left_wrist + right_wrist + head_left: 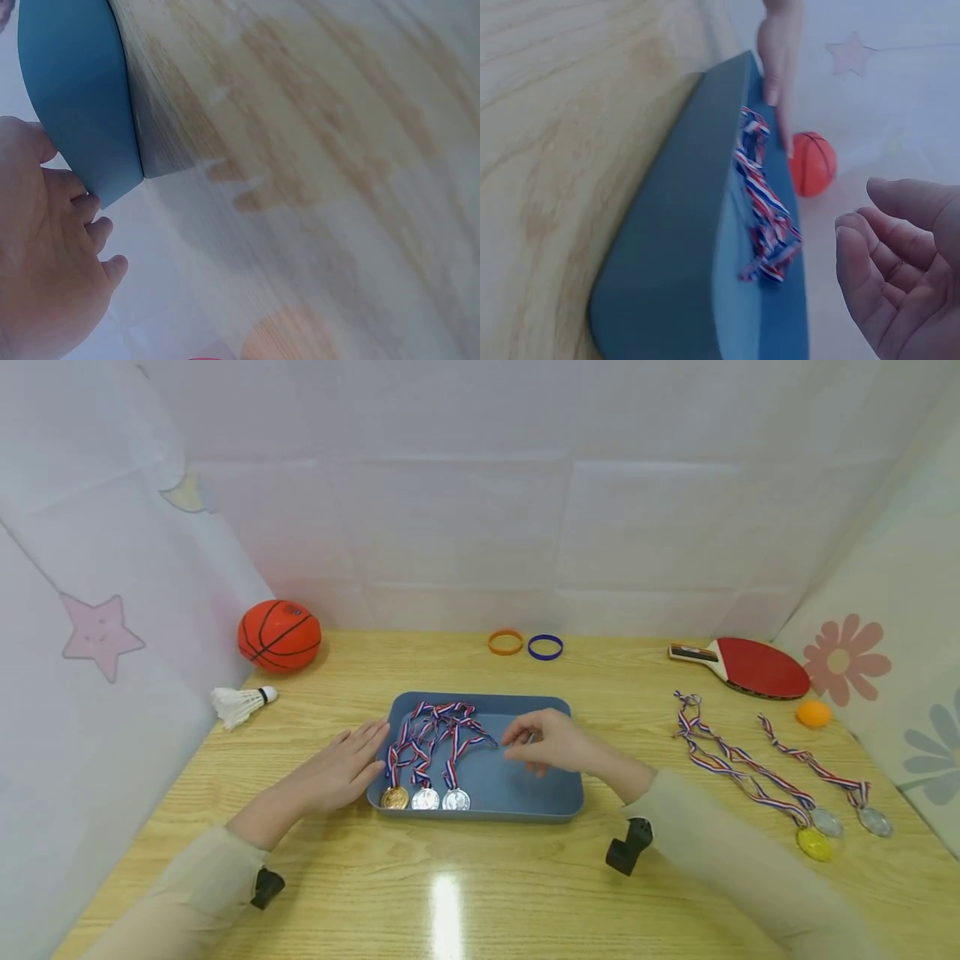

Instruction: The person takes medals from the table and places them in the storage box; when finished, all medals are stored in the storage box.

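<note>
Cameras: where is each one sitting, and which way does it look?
Head: up on the person's head, looking forward and down at the table, blue tray, both forearms.
Left wrist: beside the left hand, facing the tray's outer wall.
Right wrist: behind the right hand, looking across the tray at the medal ribbons and basketball.
All three views share the tray.

I sat at a light wooden bench (480,893) whose grain ran side to side, a bright glare on it near me. White creased sheets (480,510) walled it in, with a pink star (99,633) left and flowers (846,660) right.
</note>
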A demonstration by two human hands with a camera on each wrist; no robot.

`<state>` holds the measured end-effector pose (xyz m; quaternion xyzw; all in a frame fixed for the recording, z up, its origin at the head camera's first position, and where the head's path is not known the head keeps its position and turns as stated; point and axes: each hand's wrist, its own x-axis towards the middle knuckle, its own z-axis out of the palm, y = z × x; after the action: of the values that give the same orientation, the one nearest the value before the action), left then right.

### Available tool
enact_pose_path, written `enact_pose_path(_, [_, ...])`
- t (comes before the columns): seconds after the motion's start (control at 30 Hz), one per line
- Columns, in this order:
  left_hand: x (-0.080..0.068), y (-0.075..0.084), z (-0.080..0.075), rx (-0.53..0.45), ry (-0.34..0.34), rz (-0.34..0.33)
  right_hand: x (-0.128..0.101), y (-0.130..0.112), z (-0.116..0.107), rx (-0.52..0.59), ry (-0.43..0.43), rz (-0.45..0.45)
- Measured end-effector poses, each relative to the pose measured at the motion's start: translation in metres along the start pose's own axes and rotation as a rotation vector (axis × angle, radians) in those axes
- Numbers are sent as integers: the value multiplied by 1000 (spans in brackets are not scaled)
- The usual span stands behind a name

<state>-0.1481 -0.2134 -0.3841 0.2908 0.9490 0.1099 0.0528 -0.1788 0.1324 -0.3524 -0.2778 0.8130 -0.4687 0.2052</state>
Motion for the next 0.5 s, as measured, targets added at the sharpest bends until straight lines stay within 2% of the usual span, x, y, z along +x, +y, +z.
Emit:
enact_pose_path(0.13, [0,0,0,-4,0,-2,-26,6,-22,23,52,8])
enact_pose_path(0.3, [-1,0,1,-13,1,-2,-64,16,-43,25,131,84])
enact_pose_path(0.5, [0,-1,1,-22,8,0,-110,38,-70,0,256,123])
